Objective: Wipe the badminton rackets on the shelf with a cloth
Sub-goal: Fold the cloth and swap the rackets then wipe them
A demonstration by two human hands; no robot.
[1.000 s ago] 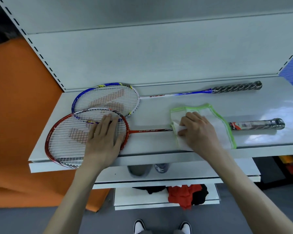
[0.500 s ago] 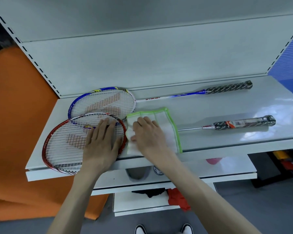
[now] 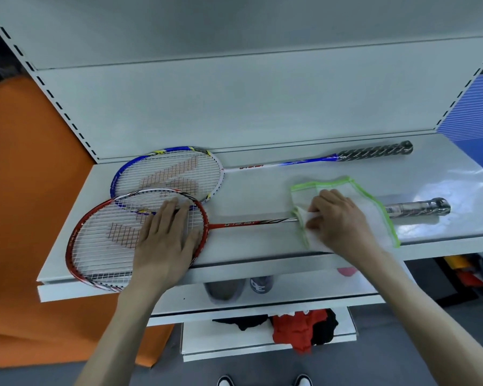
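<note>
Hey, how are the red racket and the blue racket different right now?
The red racket lies near the shelf front; the blue racket lies at the back. The left hand presses flat on the red racket's strings; nothing touches the blue one. The right hand holds the cloth around the red racket's shaft; the blue shaft is bare. Both lie flat, heads left, and the heads overlap.

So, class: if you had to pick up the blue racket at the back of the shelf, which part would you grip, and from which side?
Probably the dark wrapped handle of the blue racket, reaching from the right and from above. It lies flat along the shelf with that end uncovered, while the red racket overlaps its head.
</note>
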